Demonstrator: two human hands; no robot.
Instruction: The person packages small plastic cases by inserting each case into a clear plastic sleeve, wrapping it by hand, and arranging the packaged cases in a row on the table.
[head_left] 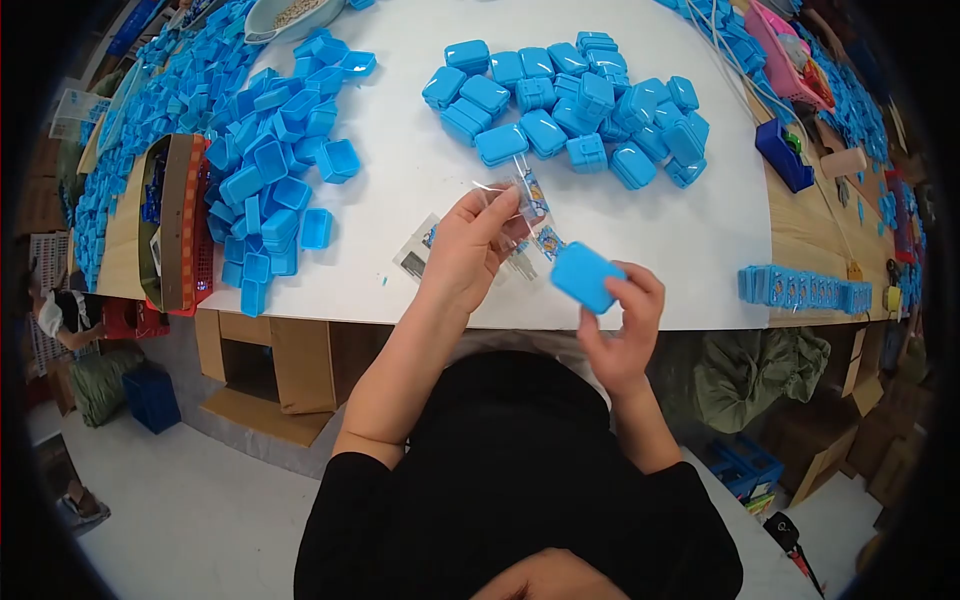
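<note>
My left hand (478, 232) pinches a clear plastic sticker sheet (534, 192) with small cartoon prints, held over the white table (400, 130). Between the thumb and fingers of my right hand (628, 325) is a small blue plastic case (585, 277) with rounded corners, its smooth face turned up near the table's front edge. More printed sheets (413, 258) lie on the table beside and under my left hand, partly hidden by it. Beyond both hands sits a cluster of similar blue cases (543, 133), which look closed.
Left of my hands spreads a heap of open blue box halves (285, 150), with a red-edged basket (190, 225) past it. At right are a row of cases with cartoon prints (805, 288), a dark blue tray (783, 157) and a pink basket (785, 60). Another person (72, 315) is at far left.
</note>
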